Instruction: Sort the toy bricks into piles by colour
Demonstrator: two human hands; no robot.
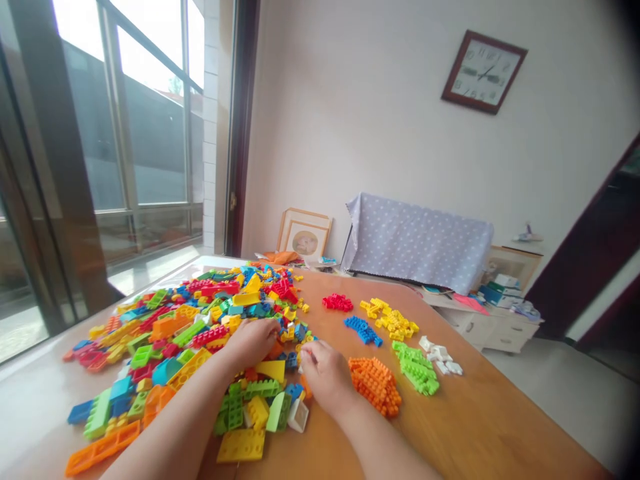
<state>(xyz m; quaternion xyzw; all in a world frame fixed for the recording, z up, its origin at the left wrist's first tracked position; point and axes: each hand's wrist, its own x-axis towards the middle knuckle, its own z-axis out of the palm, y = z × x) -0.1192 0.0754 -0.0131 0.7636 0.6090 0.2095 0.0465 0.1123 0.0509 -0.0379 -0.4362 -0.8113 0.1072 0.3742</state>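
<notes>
The left hand (257, 339) is resting among a heap (193, 331) of shiny plastic blocks, its fingers curving down into studded bricks and hollow frames; I'm not managing to tell whether that grip is pinching anything. Just beside the heap's edge, near a white block (299, 415), the right hand (324, 373) is curling its fingers toward the thumb, hiding from me whether its grip is holding a piece. On the glossy brown surface (480, 427), small knobbly pieces are lying in clusters: orange (375, 387) just beside this hand, green (416, 368), blue (363, 331), yellow (390, 320), red (338, 303) and smoother-looking white (441, 355).
</notes>
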